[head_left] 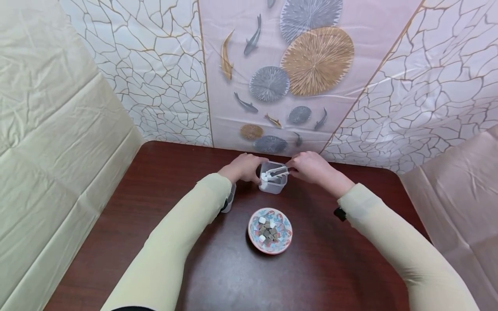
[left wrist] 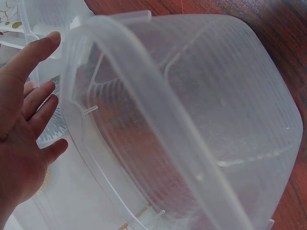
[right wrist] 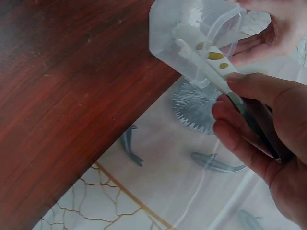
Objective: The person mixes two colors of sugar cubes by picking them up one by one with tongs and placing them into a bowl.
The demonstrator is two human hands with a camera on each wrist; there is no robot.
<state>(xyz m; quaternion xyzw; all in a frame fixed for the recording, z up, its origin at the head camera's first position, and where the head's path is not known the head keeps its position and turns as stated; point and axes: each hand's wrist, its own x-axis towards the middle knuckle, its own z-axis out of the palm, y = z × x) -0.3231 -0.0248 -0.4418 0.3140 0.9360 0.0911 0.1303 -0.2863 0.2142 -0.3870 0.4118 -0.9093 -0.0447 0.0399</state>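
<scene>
Two sorts of pieces, brown cubes and white cubes, lie on the patterned plate at the lower middle of the head view; another piece dropped on them would probably scatter some towards the rim. Up and left of that, a second clear container, filling much of the left wrist view, lies partly beneath the left sleeve, so a careless sweep of the forearm could shove or tip it. Just right of and below the frame's centre, the small container has loose cubes at its left side. The left hand holds it from the left, fingers partly spread, seemingly lightly; should that slacken, a push inside could slide or tilt it. The right hand grips the tongs between thumb and fingers, their white ends inside the small container. Whether they have a cube between them, I cannot tell. One caught by its corner could spring out, and tongs snagging the rim could drag the container. Farthest, the printed backdrop hangs behind the table; a cube flicked that way might be lost.
</scene>
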